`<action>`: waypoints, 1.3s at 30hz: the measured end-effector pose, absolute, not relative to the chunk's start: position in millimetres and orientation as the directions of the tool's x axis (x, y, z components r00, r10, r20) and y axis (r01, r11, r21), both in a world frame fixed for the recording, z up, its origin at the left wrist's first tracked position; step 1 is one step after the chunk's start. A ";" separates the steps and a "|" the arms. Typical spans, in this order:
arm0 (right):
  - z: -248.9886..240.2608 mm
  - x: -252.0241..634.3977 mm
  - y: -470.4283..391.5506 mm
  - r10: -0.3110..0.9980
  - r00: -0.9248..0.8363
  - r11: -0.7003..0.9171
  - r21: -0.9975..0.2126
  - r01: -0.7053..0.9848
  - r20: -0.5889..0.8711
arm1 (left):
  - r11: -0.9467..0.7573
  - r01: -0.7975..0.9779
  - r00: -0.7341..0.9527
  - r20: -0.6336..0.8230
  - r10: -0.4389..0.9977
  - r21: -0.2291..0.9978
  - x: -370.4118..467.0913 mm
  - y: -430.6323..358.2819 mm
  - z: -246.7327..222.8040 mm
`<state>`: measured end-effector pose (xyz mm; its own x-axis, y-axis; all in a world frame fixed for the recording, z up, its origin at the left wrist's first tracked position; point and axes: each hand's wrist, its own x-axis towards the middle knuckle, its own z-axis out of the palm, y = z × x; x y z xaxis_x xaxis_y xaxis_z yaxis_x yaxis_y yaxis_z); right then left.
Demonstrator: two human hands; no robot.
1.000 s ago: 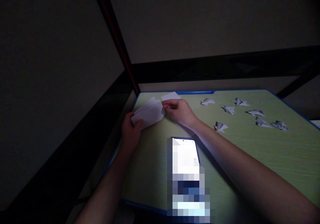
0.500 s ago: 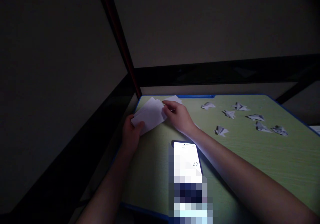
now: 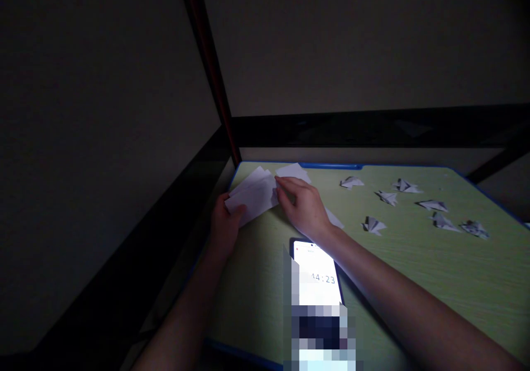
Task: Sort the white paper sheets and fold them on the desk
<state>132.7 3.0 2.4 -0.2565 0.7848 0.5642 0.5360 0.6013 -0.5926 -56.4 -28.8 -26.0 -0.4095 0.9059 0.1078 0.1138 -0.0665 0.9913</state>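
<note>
Several white sheets of paper (image 3: 252, 197) are fanned out above the left part of the table. My left hand (image 3: 227, 223) grips their lower left side, thumb on top and fingers beneath. At the right edge of the sheets, my right hand (image 3: 304, 205) pinches a paper edge between thumb and fingertips. Behind that hand lies another white sheet (image 3: 293, 170) near the table's far edge. A white paper corner (image 3: 334, 218) shows beyond the right wrist; the rest of it is hidden by the hand.
A lit phone (image 3: 317, 274) lies in front of me, its lower part blurred by pixels. Several folded paper figures (image 3: 388, 197) are spread over the right side of the green table (image 3: 414, 271). A blue tray strip (image 3: 331, 166) runs along the far edge; dark walls stand behind and left.
The view has shifted slightly, so everything sits lower and further right. My right hand has turned a little at the sheets' edge, and a paper corner now shows beyond its wrist.
</note>
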 end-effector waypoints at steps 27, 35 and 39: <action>-17.8 131.5 19.5 0.896 -0.409 0.250 -0.957 0.148 0.171 | -0.227 0.185 -0.251 0.269 0.930 0.956 -54.9 -25.7 -26.3; -19.6 136.6 24.4 0.892 -0.437 0.156 -0.987 0.049 0.119 | -0.156 0.104 -0.315 0.182 0.931 0.982 -55.8 -26.1 -24.5; -22.7 138.9 25.7 0.887 -0.443 0.161 -0.986 0.034 0.129 | -0.122 0.088 -0.309 0.144 0.940 0.989 -54.5 -27.7 -23.3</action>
<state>138.9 25.7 -22.7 -0.4434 0.8869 0.1294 0.0337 0.1608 -0.9864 -54.5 -27.7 -23.3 -0.3092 0.9401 0.1439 0.0878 -0.1225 0.9886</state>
